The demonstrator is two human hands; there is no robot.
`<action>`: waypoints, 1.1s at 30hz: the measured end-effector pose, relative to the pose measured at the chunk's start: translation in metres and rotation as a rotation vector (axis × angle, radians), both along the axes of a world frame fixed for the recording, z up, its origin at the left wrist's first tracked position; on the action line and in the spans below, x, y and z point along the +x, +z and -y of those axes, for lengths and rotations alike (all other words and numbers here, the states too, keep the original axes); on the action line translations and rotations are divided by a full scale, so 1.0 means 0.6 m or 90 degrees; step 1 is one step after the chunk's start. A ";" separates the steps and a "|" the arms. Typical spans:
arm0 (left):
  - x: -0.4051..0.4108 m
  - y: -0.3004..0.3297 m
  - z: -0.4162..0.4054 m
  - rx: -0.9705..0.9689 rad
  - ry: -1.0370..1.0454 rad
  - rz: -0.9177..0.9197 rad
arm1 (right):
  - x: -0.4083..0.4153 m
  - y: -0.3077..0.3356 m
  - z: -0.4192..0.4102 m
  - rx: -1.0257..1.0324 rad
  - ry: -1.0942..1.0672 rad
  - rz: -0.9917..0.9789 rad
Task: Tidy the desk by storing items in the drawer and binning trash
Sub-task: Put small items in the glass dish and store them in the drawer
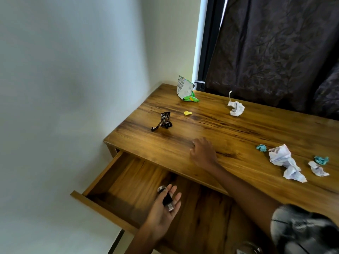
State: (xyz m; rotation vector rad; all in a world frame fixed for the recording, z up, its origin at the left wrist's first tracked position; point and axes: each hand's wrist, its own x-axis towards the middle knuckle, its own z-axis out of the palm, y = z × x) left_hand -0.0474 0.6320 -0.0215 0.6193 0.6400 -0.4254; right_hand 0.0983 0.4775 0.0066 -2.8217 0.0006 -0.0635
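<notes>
The wooden desk (238, 129) has its drawer (128, 182) pulled out at the lower left. My left hand (163, 213) hovers palm up over the drawer, fingers straight, with a small black and silver object (166, 198) lying across them. My right hand (201, 152) rests on the desk top near the front edge, fingers loosely bent, holding nothing that I can see. Trash lies on the desk: a black crumpled wrapper (162, 121), a yellow scrap (188, 113), a green and white snack packet (186, 89) and a white paper ball (235, 107).
At the right lie a large crumpled white paper (284, 162), two teal scraps (261, 147) (321, 160) and a small white crumpled paper (318, 169). A white wall stands to the left, and a dark curtain (275, 52) hangs behind the desk.
</notes>
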 end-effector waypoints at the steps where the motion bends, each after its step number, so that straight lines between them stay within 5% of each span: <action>1: -0.002 0.000 -0.001 0.002 0.000 -0.006 | 0.004 -0.007 -0.001 -0.017 -0.005 -0.015; 11: 0.004 -0.010 0.009 -0.015 -0.003 -0.027 | -0.045 -0.035 0.006 -0.253 0.172 0.055; 19: 0.006 -0.019 0.065 -0.001 -0.066 -0.031 | -0.132 -0.034 0.035 -0.100 0.188 0.101; 27: 0.006 -0.038 0.124 0.082 -0.223 -0.002 | -0.246 -0.031 0.058 0.226 0.090 0.112; 33: -0.014 -0.056 0.139 0.328 -0.476 0.092 | -0.314 -0.065 0.087 0.263 -0.006 0.003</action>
